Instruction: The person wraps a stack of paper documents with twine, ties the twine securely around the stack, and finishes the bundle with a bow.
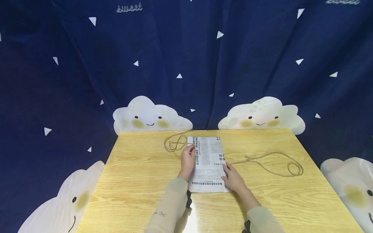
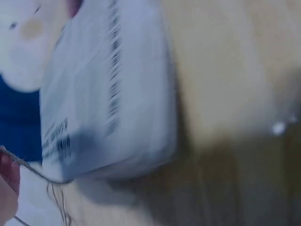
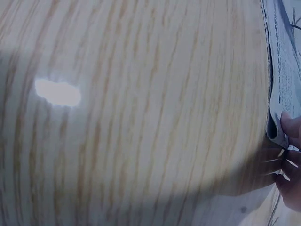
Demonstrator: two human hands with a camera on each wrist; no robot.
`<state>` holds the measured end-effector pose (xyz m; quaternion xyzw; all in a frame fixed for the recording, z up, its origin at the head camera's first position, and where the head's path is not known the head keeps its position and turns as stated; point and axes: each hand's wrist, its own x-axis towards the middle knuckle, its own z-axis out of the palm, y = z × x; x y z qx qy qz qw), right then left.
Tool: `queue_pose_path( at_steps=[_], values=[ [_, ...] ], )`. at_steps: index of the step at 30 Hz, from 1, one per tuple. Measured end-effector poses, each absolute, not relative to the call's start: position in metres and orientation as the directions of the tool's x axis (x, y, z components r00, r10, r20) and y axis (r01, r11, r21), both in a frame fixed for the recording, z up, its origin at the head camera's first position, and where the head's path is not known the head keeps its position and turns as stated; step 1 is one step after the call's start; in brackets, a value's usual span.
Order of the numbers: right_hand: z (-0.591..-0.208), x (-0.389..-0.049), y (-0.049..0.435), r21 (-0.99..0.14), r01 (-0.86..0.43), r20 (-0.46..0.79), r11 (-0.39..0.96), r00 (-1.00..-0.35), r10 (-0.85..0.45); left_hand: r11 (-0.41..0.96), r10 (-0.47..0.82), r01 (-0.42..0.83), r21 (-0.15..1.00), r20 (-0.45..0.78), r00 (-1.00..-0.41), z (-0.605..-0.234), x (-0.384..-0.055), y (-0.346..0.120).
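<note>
A folded newspaper bundle [image 1: 207,174] with printed columns lies in the middle of the table. Thin brown twine [image 1: 172,149] comes out at its left side in loops, and more twine [image 1: 279,174] trails out on its right; the part between is hidden. At the bundle's upper left, my left hand [image 1: 187,160] pinches the twine, which also shows taut by the fingers in the left wrist view. My right hand [image 1: 234,179] grips the bundle's right edge, thumb on top. In the right wrist view that hand's fingers [image 3: 291,162] are at the rounded paper fold.
The wooden table [image 1: 140,181] extends on both sides of the bundle. Behind it hangs a dark blue curtain [image 1: 163,58] with white triangles and smiling clouds. Light glares off the table's front.
</note>
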<state>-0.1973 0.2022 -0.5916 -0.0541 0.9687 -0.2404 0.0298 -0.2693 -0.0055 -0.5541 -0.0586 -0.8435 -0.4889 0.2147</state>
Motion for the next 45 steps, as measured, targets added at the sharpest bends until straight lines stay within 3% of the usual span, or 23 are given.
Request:
queue_pose_path(
  at_steps=[4,8,16,18,25,30,34,37,45],
  values=[
    [-0.592,-0.197,0.202,-0.471,-0.1,-0.025,0.876,-0.992,-0.126,0.703,0.127,0.352,0.618,0.378,-0.917,-0.556,-0.258,0.014],
    [-0.595,-0.199,0.203,-0.474,-0.108,-0.016,0.874,-0.991,-0.131,0.794,0.271,0.388,0.467,0.299,-0.915,-0.562,-0.252,0.025],
    [-0.598,-0.2,0.204,-0.478,-0.104,-0.025,0.872,-0.991,-0.132,0.832,0.368,0.38,0.405,0.111,-0.923,-0.569,-0.246,0.02],
    [-0.597,-0.2,0.204,-0.477,-0.108,-0.019,0.872,-0.991,-0.133,0.841,0.373,0.397,0.367,0.138,-0.918,-0.573,-0.247,0.018],
    [-0.595,-0.199,0.203,-0.489,-0.112,-0.005,0.865,-0.991,-0.131,0.898,0.313,0.408,0.163,0.415,-0.855,-0.583,-0.248,0.005],
    [-0.594,-0.198,0.202,-0.492,-0.115,-0.003,0.863,-0.991,-0.134,0.89,0.215,0.377,0.256,0.494,-0.843,-0.591,-0.247,-0.014],
    [-0.593,-0.198,0.203,-0.496,-0.116,-0.002,0.861,-0.991,-0.134,0.879,0.132,0.297,0.373,0.409,-0.903,-0.593,-0.243,-0.025],
    [-0.593,-0.198,0.203,-0.492,-0.118,-0.001,0.862,-0.991,-0.136,0.881,0.15,0.284,0.379,0.347,-0.926,-0.593,-0.243,-0.029],
    [-0.592,-0.198,0.202,-0.503,-0.109,-0.008,0.858,-0.991,-0.131,0.837,0.224,0.407,0.365,0.45,-0.864,-0.594,-0.245,-0.027]
  ],
)
